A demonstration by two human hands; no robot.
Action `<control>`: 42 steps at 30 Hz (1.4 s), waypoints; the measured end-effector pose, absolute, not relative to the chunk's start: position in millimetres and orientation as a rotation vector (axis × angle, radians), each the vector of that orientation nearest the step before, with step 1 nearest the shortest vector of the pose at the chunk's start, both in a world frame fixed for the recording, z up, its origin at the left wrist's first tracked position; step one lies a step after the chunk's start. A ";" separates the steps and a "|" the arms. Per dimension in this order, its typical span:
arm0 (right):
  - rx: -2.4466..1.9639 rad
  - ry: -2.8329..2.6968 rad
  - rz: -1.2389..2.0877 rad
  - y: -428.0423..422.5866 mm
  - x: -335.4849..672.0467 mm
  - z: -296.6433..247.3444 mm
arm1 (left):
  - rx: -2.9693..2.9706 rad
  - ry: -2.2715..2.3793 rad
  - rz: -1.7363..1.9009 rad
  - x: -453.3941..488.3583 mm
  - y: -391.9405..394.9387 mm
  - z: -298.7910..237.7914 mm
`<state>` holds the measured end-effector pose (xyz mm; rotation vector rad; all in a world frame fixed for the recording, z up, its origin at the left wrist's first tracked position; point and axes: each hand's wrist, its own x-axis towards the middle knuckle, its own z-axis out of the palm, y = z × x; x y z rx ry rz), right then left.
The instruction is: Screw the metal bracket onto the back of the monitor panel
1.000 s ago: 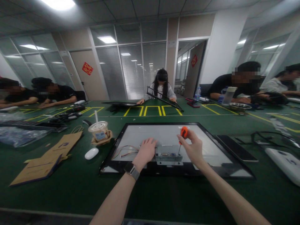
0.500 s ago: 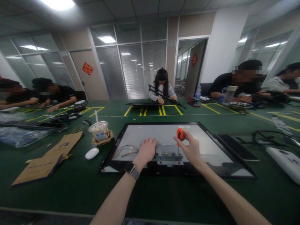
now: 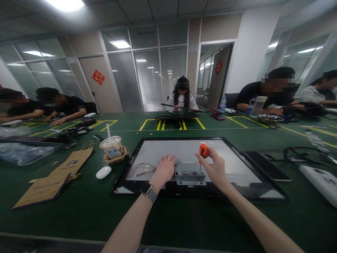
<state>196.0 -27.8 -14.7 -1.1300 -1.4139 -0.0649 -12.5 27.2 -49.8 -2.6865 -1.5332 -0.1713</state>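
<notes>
The screwdriver [image 3: 202,150] has a short orange handle and a thin dark shaft. It stands nearly upright, tip down on the right end of the bracket [image 3: 190,175], its handle pinched in the right hand [image 3: 214,168]. The bracket is a small grey metal box with a row of ports on its near face, fixed low on the panel [image 3: 163,149]. The panel lies flat on the table, silver back up inside a black frame. Thin coloured wires [image 3: 139,170] run across its left part. The left hand [image 3: 164,170] rests on it, just left of the bracket.

One screwdriver [image 3: 202,150], one cup [image 3: 112,147], one mouse [image 3: 103,172], perhaps five co-workers [image 3: 181,99]
</notes>
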 end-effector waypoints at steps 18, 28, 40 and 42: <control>-1.094 -1.400 -0.025 -27.5 193.7 -17.1 | -2.692 -1.534 -0.178 -11.7 26.2 -47.9; -1.103 -1.397 -0.015 -27.6 195.4 -18.0 | -2.684 -1.551 -0.157 -11.7 25.0 -46.3; -1.028 -1.522 0.287 -25.0 197.3 -12.9 | -2.668 -1.530 -0.149 -10.9 25.3 -46.6; -0.989 -1.533 0.435 -24.5 200.0 -10.7 | -2.669 -1.525 -0.154 -10.7 25.5 -46.8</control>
